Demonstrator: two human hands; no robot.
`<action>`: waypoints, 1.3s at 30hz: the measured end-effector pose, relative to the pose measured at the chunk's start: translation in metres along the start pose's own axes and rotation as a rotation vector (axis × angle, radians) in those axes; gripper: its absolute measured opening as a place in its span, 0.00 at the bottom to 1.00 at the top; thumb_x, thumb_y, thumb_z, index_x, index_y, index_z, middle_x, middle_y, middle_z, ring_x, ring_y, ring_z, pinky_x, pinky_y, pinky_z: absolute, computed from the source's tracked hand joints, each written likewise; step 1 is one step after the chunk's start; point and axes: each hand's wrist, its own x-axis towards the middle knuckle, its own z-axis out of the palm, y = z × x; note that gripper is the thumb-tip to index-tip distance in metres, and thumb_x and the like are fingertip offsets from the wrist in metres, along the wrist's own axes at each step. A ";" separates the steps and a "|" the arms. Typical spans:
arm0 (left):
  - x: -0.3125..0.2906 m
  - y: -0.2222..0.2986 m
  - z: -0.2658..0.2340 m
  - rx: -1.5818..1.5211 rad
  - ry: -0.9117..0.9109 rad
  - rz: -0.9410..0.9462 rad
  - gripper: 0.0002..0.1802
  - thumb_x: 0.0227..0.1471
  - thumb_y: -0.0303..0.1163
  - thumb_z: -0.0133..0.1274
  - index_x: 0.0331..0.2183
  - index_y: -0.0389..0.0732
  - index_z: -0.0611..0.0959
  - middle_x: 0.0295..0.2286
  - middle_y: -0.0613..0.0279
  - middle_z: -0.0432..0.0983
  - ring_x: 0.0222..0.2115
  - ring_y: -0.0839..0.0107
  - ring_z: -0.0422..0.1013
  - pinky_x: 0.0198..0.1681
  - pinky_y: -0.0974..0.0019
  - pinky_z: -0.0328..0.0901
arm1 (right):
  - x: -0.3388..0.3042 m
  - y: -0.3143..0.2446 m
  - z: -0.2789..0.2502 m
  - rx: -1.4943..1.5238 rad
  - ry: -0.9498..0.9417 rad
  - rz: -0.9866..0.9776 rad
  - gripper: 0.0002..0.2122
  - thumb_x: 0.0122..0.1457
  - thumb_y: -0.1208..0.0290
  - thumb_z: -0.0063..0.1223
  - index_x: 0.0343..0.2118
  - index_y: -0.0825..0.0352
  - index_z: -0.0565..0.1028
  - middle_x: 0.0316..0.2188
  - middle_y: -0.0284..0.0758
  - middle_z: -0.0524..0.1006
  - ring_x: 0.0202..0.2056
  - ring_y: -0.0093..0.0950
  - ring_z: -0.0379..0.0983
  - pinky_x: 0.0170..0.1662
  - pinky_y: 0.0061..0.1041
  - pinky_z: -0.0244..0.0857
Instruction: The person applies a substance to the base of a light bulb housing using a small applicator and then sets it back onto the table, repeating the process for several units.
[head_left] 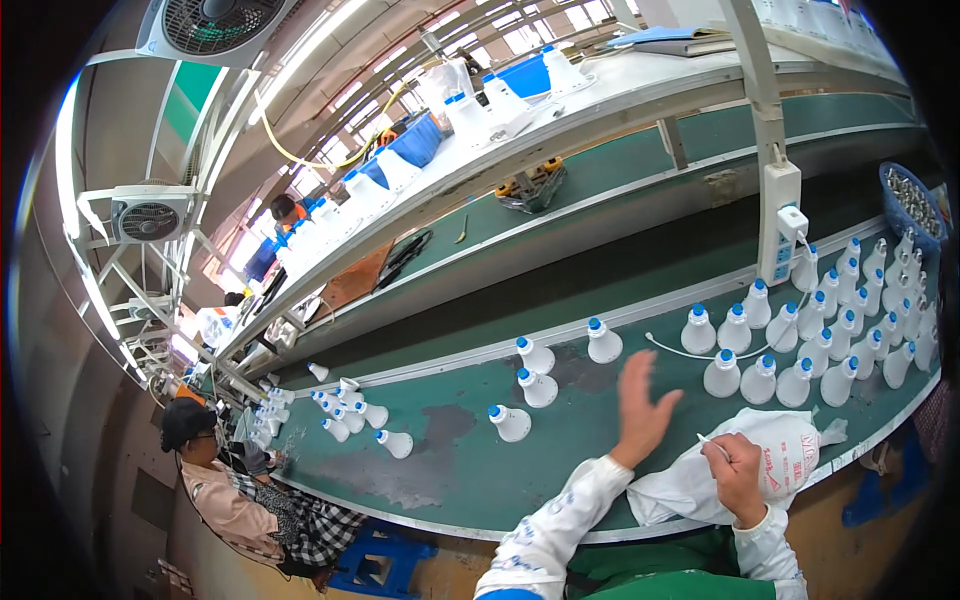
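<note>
My left hand (643,408) is open above the green work surface (590,470), fingers stretched out and holding nothing. It is near a white bulb-shaped housing with a blue cap (604,343). Closed in a pinch, my right hand (736,478) holds a small, thin white piece whose tip shows above the fingers; its kind is unclear. Beneath that hand lies a crumpled white plastic bag (672,492) with red print. Several more capped housings (758,380) stand in rows on the right. A few others (511,424) stand left of my left hand.
A white cable (690,354) runs across the surface to a charger in the power strip (778,225) on the post. At the far right is a blue basket of small metal parts (912,205). A seated co-worker (235,490) is at the left, near a blue stool (380,560).
</note>
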 end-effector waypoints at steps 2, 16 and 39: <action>-0.012 -0.009 -0.045 0.180 0.236 -0.057 0.41 0.38 0.24 0.62 0.55 0.41 0.63 0.52 0.55 0.59 0.50 0.61 0.60 0.50 0.59 0.60 | 0.000 0.002 -0.002 -0.010 0.015 0.053 0.03 0.49 0.75 0.56 0.22 0.69 0.77 0.18 0.37 0.75 0.21 0.31 0.65 0.25 0.30 0.57; -0.042 -0.124 -0.170 -0.162 0.425 -0.723 0.45 0.36 0.23 0.64 0.56 0.37 0.60 0.51 0.50 0.63 0.49 0.60 0.64 0.51 0.62 0.61 | 0.000 0.002 0.003 -0.043 -0.013 0.070 0.05 0.51 0.74 0.55 0.23 0.70 0.77 0.17 0.37 0.75 0.20 0.30 0.65 0.24 0.30 0.56; -0.047 0.012 0.003 -0.452 -0.251 -0.494 0.27 0.40 0.27 0.63 0.46 0.40 0.76 0.39 0.59 0.76 0.40 0.72 0.72 0.44 0.68 0.65 | 0.000 0.000 0.008 -0.035 0.021 -0.015 0.05 0.47 0.73 0.58 0.25 0.69 0.78 0.17 0.38 0.75 0.20 0.30 0.65 0.24 0.30 0.57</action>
